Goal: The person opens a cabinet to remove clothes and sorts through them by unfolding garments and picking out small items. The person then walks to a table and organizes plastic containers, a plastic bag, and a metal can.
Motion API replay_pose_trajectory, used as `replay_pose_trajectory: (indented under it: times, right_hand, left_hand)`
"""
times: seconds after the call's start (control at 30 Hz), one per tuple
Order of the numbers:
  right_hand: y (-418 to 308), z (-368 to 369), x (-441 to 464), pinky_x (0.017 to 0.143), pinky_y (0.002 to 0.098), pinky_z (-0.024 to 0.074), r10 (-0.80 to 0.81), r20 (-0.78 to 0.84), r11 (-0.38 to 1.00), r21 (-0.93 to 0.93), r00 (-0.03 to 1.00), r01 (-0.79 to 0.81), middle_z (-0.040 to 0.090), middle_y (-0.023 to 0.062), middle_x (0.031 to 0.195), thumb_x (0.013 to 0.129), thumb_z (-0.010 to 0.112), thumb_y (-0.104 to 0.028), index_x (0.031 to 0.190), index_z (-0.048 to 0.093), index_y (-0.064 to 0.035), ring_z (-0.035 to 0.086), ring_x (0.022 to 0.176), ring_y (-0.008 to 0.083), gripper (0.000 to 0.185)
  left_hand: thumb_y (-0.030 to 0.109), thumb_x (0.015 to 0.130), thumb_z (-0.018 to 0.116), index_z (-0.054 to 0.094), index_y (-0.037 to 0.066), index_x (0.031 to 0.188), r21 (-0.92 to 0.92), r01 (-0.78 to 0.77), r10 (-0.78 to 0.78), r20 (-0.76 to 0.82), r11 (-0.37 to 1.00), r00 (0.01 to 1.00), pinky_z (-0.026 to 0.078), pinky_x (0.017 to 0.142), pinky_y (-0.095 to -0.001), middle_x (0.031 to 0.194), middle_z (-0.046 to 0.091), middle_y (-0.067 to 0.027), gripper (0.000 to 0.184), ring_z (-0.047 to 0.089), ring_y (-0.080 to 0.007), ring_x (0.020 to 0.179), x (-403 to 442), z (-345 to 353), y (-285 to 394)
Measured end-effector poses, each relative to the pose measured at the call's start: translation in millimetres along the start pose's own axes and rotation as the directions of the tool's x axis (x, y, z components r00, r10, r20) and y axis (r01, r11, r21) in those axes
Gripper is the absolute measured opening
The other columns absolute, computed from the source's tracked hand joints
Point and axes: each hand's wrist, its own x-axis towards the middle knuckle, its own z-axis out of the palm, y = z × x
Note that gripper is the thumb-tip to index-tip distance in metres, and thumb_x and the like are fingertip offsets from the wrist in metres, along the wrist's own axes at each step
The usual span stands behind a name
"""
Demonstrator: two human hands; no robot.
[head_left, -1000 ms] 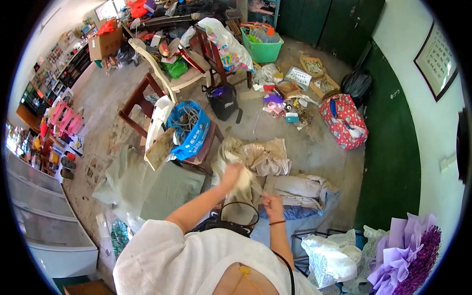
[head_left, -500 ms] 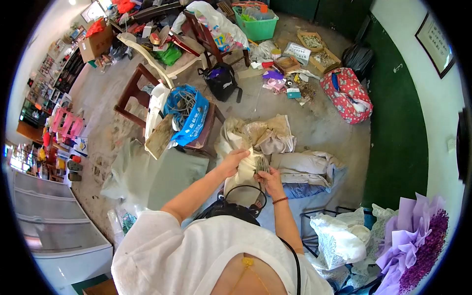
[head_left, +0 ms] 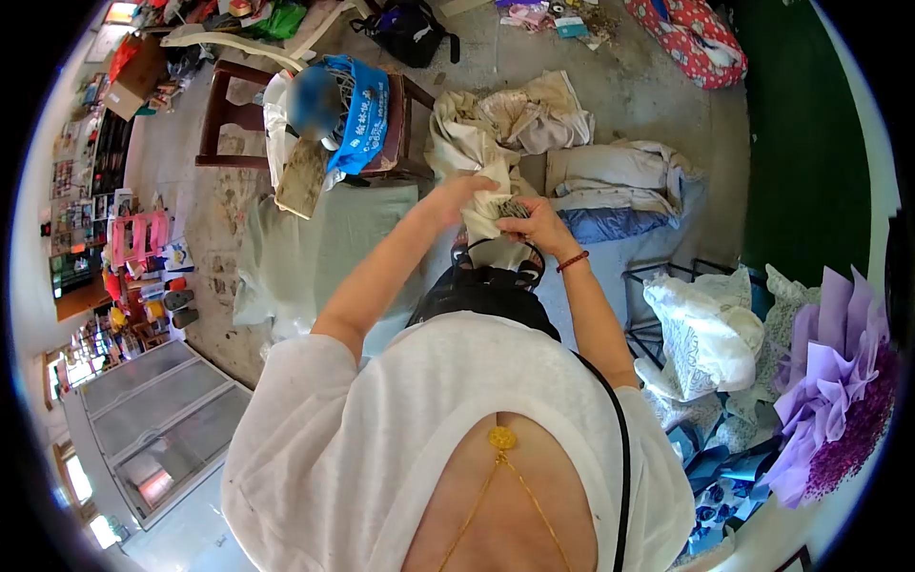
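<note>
A long cream cloth (head_left: pixel 491 170), perhaps a curtain, lies bunched on the floor, with its near end up between my hands. My right hand (head_left: pixel 537 227) is closed on a small bundle of thin grey metal pieces (head_left: pixel 515 210), too small to name surely, against the cloth's edge. My left hand (head_left: pixel 461 198) is at the cloth's left side, slightly blurred, with its fingers stretched out over the fabric. Whether they touch it I cannot tell.
A chair (head_left: pixel 405 129) holds a blue bag (head_left: pixel 367 114) and a wooden board (head_left: pixel 303 179). Folded beige bedding (head_left: pixel 620 176) lies right of the cloth, and a grey-green sheet (head_left: pixel 324 238) lies left. A black metal frame (head_left: pixel 646 296) and purple-wrapped flowers (head_left: pixel 829 381) stand at right.
The view has tilted down, so the floor things sit higher in the picture. My left hand has loosened from its grip on the cloth; my right hand keeps the grey bundle.
</note>
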Motion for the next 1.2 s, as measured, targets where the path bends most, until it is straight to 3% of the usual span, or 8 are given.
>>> replay_pose_trajectory:
  times: [0.1, 0.2, 0.4, 0.57, 0.73, 0.93, 1.03, 1.2]
  right_hand:
    - [7, -12, -13, 0.05, 0.0208, 0.0401, -0.026, 0.0, 0.988, 0.154, 1.0, 0.026, 0.059, 0.0022, 0.067, 0.072, 0.064, -0.016, 0.081, 0.058, -0.0027, 0.052, 0.055, 0.0093, 0.017]
    - [31, -29, -22, 0.062, 0.024, 0.0458, -0.001, -0.122, 0.829, 0.554, 0.993, 0.069, 0.061, 0.0067, 0.078, 0.076, 0.059, -0.014, 0.096, 0.054, -0.0033, 0.059, 0.071, 0.0141, 0.023]
    - [18, -23, -14, 0.059, 0.0252, 0.0457, 0.001, -0.117, 0.828, 0.557, 0.993, 0.064, 0.06, 0.0066, 0.082, 0.078, 0.057, -0.014, 0.096, 0.052, -0.0049, 0.058, 0.07, 0.0142, 0.021]
    - [53, -15, 18, 0.052, 0.0232, 0.0412, 0.006, -0.147, 0.773, 0.628, 0.989, 0.089, 0.058, 0.0039, 0.077, 0.078, 0.057, -0.014, 0.093, 0.053, -0.0054, 0.052, 0.06, 0.0118, 0.018]
    - [41, -6, 31, 0.047, 0.0207, 0.037, -0.026, -0.055, 0.692, 0.72, 0.998, 0.057, 0.055, 0.0015, 0.075, 0.077, 0.056, -0.01, 0.095, 0.053, -0.0039, 0.047, 0.054, 0.0084, 0.018]
    - [16, 11, 38, 0.048, 0.0193, 0.0369, 0.082, -0.037, 0.794, 0.606, 0.996, -0.043, 0.056, 0.0014, 0.074, 0.074, 0.062, -0.011, 0.088, 0.055, -0.0042, 0.05, 0.057, 0.0084, 0.017]
    - [12, 10, 42, 0.047, 0.0197, 0.0371, 0.025, -0.044, 0.675, 0.738, 0.999, 0.016, 0.057, 0.0024, 0.075, 0.073, 0.063, -0.007, 0.087, 0.054, -0.0033, 0.051, 0.056, 0.0097, 0.016]
    - [16, 3, 48, 0.044, 0.0205, 0.037, 0.044, -0.196, 0.678, 0.726, 0.98, 0.115, 0.055, 0.0029, 0.068, 0.07, 0.064, -0.002, 0.083, 0.054, -0.002, 0.048, 0.05, 0.0086, 0.017]
  left_hand:
    - [0.006, 0.079, 0.05, 0.047, -0.002, 0.108, -0.143, -0.063, 0.061, -0.023, 0.988, 0.998, 0.049, 0.075, -0.0363, 0.097, 0.057, -0.0119, 0.031, 0.059, -0.0234, 0.084, 3, -17, -1]
    - [0.005, 0.078, 0.047, 0.047, -0.003, 0.109, -0.117, -0.093, 0.097, 0.025, 0.989, 0.995, 0.048, 0.077, -0.0362, 0.098, 0.057, -0.0128, 0.032, 0.059, -0.0233, 0.086, -10, -23, 6]
    - [0.001, 0.074, 0.045, 0.046, -0.005, 0.11, -0.049, -0.121, 0.127, 0.133, 0.991, 0.983, 0.046, 0.082, -0.0357, 0.102, 0.056, -0.0138, 0.037, 0.057, -0.0237, 0.09, -15, -37, -2]
    - [0.002, 0.07, 0.045, 0.048, -0.005, 0.109, -0.244, -0.171, 0.191, 0.058, 0.955, 0.98, 0.045, 0.084, -0.0362, 0.102, 0.056, -0.0148, 0.04, 0.058, -0.025, 0.091, -25, -25, -18]
    - [0.001, 0.073, 0.043, 0.051, -0.004, 0.104, -0.145, -0.136, 0.158, 0.152, 0.98, 0.976, 0.046, 0.082, -0.0343, 0.099, 0.058, -0.0141, 0.033, 0.058, -0.0232, 0.089, -22, -24, -28]
    - [0.003, 0.073, 0.044, 0.052, -0.004, 0.102, -0.066, -0.162, 0.17, 0.139, 0.984, 0.976, 0.047, 0.079, -0.0323, 0.095, 0.059, -0.0119, 0.031, 0.06, -0.0198, 0.084, -18, -29, -30]
    - [0.006, 0.073, 0.046, 0.05, -0.002, 0.106, 0.171, -0.145, 0.112, 0.188, 0.975, 0.976, 0.045, 0.081, -0.031, 0.1, 0.057, -0.0108, 0.033, 0.057, -0.0183, 0.089, -17, -36, -26]
    - [0.01, 0.075, 0.047, 0.044, 0.0, 0.113, 0.012, -0.407, 0.405, 0.081, 0.913, 0.911, 0.038, 0.086, -0.028, 0.109, 0.049, -0.0085, 0.04, 0.049, -0.0188, 0.099, -40, 3, -8]
